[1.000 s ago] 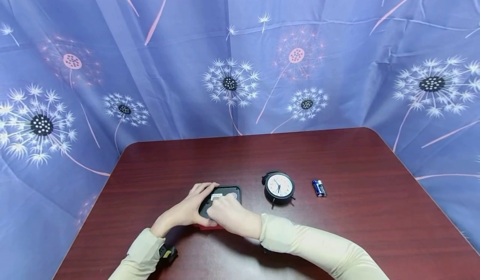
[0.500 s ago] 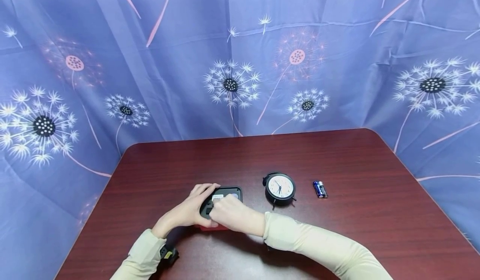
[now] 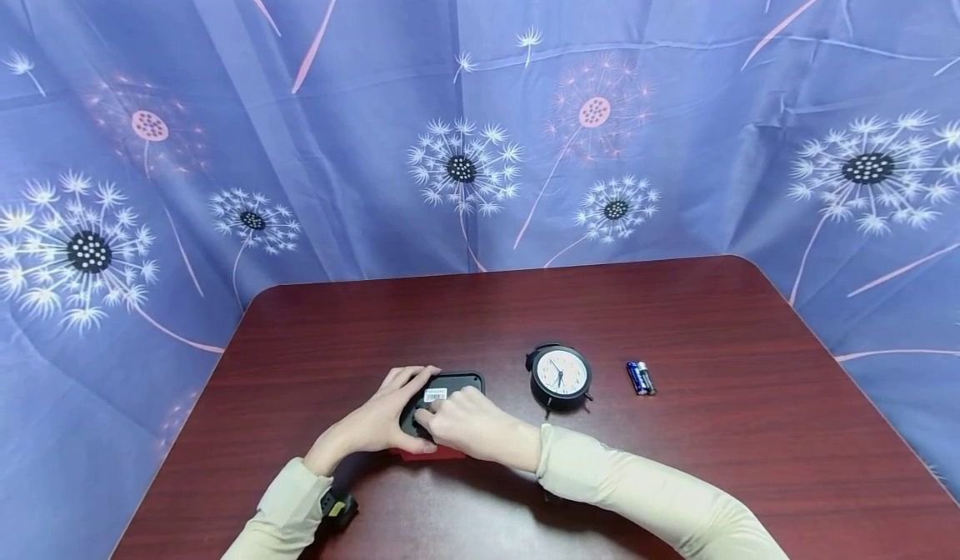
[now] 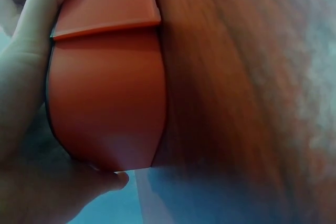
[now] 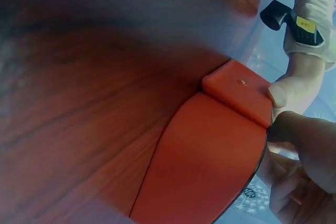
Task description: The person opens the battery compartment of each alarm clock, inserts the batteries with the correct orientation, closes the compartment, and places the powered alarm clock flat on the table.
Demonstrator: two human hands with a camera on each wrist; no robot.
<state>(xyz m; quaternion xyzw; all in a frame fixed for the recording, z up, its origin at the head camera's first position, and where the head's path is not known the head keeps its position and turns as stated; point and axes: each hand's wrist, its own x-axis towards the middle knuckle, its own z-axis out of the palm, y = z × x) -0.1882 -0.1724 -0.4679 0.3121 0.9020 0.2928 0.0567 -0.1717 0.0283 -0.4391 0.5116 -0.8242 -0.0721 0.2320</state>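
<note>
Left hand [image 3: 378,417] grips one red-cased device [image 5: 211,153], black back [image 3: 457,381] up, at near left of the counter [image 3: 690,318]; right hand [image 3: 476,427], curled, any pinch hidden, has edged right, baring more white label [image 3: 435,394], apparently mid-work on that back.

No text reads clearly: in the head view's lower centre, the white label [image 3: 435,394] on the red-sided device [image 3: 456,381] and the numerals on the clock [image 3: 561,374] are too small; upper right in the right wrist view, the yellow sticker [image 5: 306,24] is blurred.
</note>
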